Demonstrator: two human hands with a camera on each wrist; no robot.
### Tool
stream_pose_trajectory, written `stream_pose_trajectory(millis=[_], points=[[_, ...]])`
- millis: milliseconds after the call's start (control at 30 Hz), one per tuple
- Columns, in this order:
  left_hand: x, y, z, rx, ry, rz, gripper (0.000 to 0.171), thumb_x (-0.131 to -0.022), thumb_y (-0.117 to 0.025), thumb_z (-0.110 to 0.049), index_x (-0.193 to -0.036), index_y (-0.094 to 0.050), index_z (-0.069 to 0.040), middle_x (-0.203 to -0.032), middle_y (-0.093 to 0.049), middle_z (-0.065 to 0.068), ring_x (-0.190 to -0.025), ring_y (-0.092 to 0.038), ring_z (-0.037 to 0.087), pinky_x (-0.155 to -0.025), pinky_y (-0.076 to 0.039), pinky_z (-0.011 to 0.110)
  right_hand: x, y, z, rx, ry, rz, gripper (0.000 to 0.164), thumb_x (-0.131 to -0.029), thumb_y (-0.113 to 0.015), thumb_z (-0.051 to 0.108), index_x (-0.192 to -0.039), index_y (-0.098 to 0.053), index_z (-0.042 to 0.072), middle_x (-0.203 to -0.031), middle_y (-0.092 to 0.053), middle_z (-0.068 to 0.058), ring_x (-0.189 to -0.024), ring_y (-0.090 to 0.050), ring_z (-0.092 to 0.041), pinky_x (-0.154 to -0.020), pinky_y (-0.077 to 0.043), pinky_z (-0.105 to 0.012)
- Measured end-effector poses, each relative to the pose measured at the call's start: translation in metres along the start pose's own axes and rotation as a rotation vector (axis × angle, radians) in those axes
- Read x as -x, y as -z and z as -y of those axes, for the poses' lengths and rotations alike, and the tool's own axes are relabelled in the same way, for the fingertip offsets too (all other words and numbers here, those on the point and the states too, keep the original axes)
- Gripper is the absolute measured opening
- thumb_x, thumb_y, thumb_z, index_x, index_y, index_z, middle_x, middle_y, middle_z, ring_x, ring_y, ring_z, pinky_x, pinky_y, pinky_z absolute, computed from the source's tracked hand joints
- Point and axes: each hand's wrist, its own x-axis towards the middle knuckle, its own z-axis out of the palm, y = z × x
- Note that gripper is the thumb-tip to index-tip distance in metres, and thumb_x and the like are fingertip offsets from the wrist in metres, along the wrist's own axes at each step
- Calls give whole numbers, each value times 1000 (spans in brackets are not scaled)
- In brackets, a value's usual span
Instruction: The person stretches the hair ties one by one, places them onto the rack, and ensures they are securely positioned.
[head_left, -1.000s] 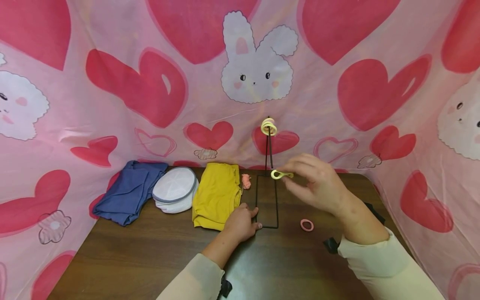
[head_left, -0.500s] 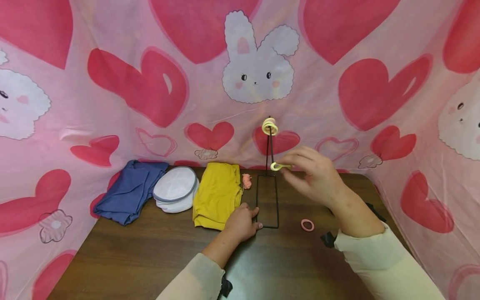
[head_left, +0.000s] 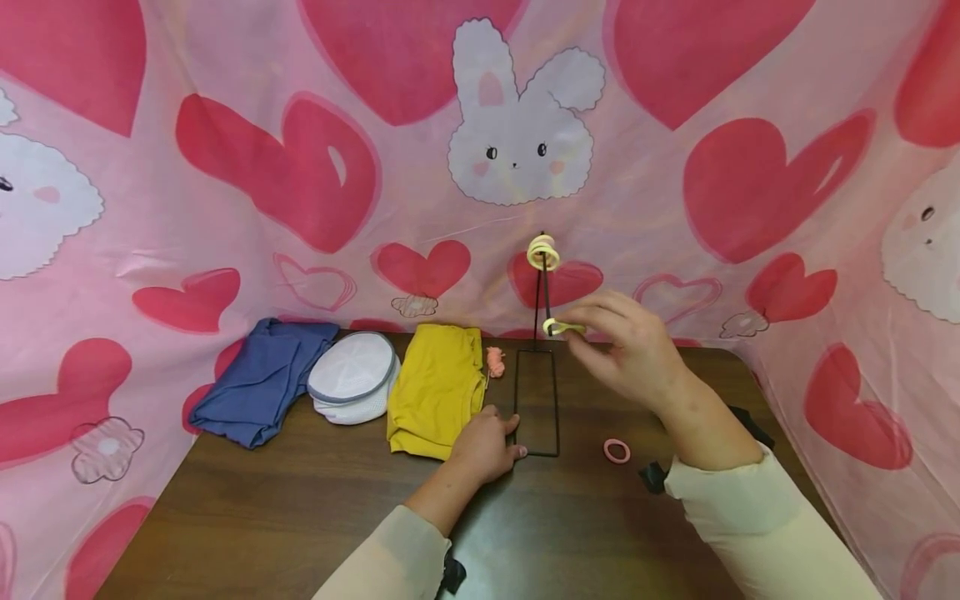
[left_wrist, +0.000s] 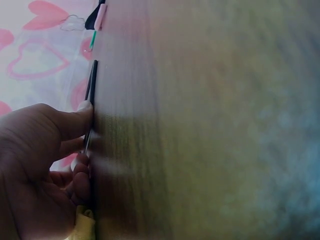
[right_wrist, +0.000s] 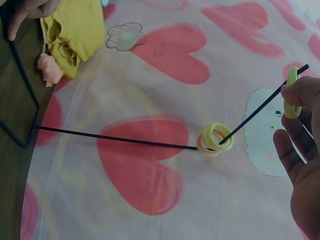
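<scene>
A black wire stand (head_left: 557, 408) has a rectangular base on the table, a tall upright and an arm sloping towards me. My left hand (head_left: 482, 446) pinches the base's near left corner between thumb and fingers. High on the arm hang several yellow and pink hair ties (head_left: 543, 252), bunched beside the upright. My right hand (head_left: 633, 354) pinches another yellow hair tie (right_wrist: 292, 109), squeezed narrow, at the arm's free end. In the right wrist view the rod tip (right_wrist: 304, 68) pokes out past this hair tie, which appears looped around it. A pink hair tie (head_left: 617, 451) lies flat right of the base.
Left of the stand lie a peach yarn-like bundle (head_left: 495, 362), a folded yellow cloth (head_left: 437, 387), a white mesh bag (head_left: 352, 377) and a folded blue cloth (head_left: 266, 379). A pink heart-and-rabbit curtain (head_left: 337, 275) closes off the table's back and sides.
My right hand has moved slightly up and left, bringing the yellow hair tie from just below the arm's free end onto it. The left hand stays on the base.
</scene>
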Motion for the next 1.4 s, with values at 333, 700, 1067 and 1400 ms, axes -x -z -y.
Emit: stream_pose_trajectory(millis=[333,700,1067,1400], points=[[3,-1,0,10,-3,-10,61,-93,-77,-46,-144,-64,-15,-108,-62,10,-86,-57,20,-82,-53,36,1,-23,-24,63,-176,-48,21,-85,-79,2,-105,-80,8,-103,-72,-7,-92,-68,-22,-80,-55,-37],[2,-2,0,16,-9,-15,60,-93,-76,-46,-143,-65,-16,-108,-62,10,-86,-58,21,-81,-53,37,-15,-49,-49,136,-248,-150,23,-87,-76,3,-110,-77,-1,-107,-67,-21,-95,-65,-35,-84,-55,-48],[1,-2,0,20,-13,-11,60,-93,-77,-45,-144,-64,-15,-107,-62,11,-85,-58,21,-82,-53,37,-27,-58,-63,196,-342,-74,38,-84,-77,-2,-121,-74,-3,-118,-62,-24,-110,-58,-43,-99,-47,-51],[0,-1,1,11,-2,5,61,-94,-76,-45,-145,-63,-16,-109,-62,11,-86,-59,21,-83,-53,38,-6,-45,-52,117,-341,-78,37,-82,-77,-1,-119,-73,-4,-118,-60,-25,-110,-58,-41,-97,-49,-52]])
